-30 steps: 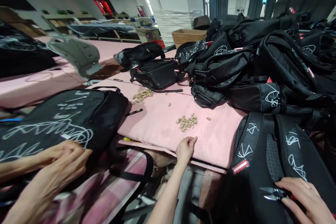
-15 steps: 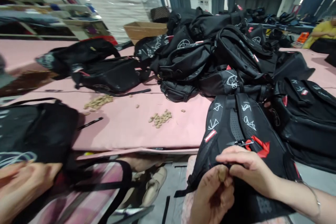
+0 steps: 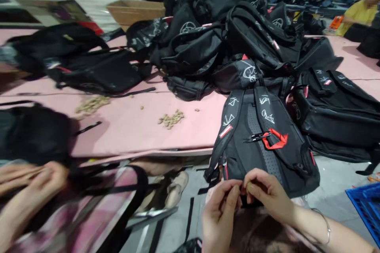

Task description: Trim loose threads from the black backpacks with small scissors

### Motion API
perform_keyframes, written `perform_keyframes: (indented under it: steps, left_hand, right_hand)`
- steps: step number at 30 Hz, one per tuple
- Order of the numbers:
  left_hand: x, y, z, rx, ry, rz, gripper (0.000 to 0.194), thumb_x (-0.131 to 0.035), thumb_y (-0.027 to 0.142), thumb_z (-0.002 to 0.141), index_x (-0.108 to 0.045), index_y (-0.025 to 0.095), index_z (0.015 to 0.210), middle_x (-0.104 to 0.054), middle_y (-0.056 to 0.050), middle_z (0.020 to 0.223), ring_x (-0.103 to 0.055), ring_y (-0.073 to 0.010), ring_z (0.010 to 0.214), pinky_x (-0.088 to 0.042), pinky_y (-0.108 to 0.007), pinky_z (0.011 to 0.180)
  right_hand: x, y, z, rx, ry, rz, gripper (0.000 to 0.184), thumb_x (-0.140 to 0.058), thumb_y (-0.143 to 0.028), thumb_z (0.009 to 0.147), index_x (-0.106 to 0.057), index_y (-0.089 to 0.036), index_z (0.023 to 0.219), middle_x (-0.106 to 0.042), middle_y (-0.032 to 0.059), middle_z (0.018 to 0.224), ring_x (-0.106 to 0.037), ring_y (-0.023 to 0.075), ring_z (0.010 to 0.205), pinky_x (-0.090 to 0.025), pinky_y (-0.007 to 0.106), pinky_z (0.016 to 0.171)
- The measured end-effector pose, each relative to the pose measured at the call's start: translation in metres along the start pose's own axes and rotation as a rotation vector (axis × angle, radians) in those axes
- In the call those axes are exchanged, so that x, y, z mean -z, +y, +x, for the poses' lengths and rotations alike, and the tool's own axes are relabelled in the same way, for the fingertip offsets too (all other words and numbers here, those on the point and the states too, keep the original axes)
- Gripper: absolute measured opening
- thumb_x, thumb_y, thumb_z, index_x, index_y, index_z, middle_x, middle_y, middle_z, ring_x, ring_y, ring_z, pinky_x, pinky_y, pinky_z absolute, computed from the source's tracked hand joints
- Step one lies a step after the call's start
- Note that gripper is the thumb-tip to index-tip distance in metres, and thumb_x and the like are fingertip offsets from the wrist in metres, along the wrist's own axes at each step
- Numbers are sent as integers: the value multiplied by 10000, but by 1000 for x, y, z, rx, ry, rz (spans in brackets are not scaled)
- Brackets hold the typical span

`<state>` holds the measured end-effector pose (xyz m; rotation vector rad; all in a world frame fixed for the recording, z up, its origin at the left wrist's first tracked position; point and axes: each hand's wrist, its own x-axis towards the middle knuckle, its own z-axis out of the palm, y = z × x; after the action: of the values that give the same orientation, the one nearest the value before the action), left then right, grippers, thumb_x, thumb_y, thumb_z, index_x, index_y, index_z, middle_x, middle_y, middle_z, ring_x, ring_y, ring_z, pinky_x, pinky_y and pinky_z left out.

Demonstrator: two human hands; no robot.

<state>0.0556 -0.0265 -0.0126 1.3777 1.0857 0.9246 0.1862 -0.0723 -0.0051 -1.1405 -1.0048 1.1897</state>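
My left hand (image 3: 222, 209) and my right hand (image 3: 267, 191) meet low in the picture, both closed in a pinch with fingertips almost touching. A small brownish peanut (image 3: 248, 188) shows partly at my right fingertips. Whatever the left fingers pinch is too small and covered to make out. Just beyond my hands lies a black backpack (image 3: 252, 120), straps up, with white scribbles on them. Resting on it are a slim black tool (image 3: 254, 138) and a red loop (image 3: 276, 140). Peanuts lie on the pink table in one small heap (image 3: 171, 119) and another heap (image 3: 92, 106).
A pile of black backpacks (image 3: 196, 51) covers the back of the pink table (image 3: 124, 134). Another backpack (image 3: 335, 114) stands at right, above a blue crate (image 3: 366, 209). A co-worker's hands (image 3: 38, 185) are at left by a dark bag (image 3: 32, 134). A cardboard box (image 3: 133, 12) stands behind.
The view has shifted down and right. My hands have moved off the backpack's middle toward me, and the peanut, earlier plain in my left fingers, now shows at my right fingertips.
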Motion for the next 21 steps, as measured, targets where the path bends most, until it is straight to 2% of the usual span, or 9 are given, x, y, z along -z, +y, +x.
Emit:
perform_keyframes:
  steps: [4,9,14,17,21]
  left_hand:
    - [32,-5,-19,35,-33,135,155,-594,319,740,-664,186,780,-609,-28,767,-575,-128,678,-464,-202,616]
    - [64,-29,-46,84,120,183,163,-638,315,689,-711,203,782,-630,-52,803,-585,-165,727,-468,-226,644]
    - [68,-35,-58,181,198,35,214,-667,336,666,-725,188,809,-630,-72,830,-554,-150,664,-440,-215,577]
    - [66,-34,-56,186,231,-28,192,-702,324,628,-713,163,733,-605,-49,753,-481,-97,556,-392,-188,502]
    - [63,-36,-55,223,267,-64,211,-717,324,611,-688,142,712,-581,-24,675,-447,-73,504,-372,-177,469]
  right_hand:
    - [-26,26,-3,-71,-101,4,158,-482,-276,862,-513,-149,774,-491,-23,659,-483,65,581,-398,180,559]
    - [-54,46,-1,-279,-185,194,201,-604,-304,759,-501,-134,723,-517,-30,623,-543,81,546,-425,197,542]
    - [-67,56,-4,-389,-212,304,271,-678,-252,677,-445,-159,780,-579,-35,655,-556,86,494,-432,193,484]
    - [-67,59,-6,-367,-243,336,263,-669,-204,670,-445,-165,803,-587,-38,674,-563,81,522,-445,190,506]
    - [-68,61,-7,-340,-251,279,174,-633,-194,691,-488,-152,778,-573,-37,626,-543,80,496,-432,183,475]
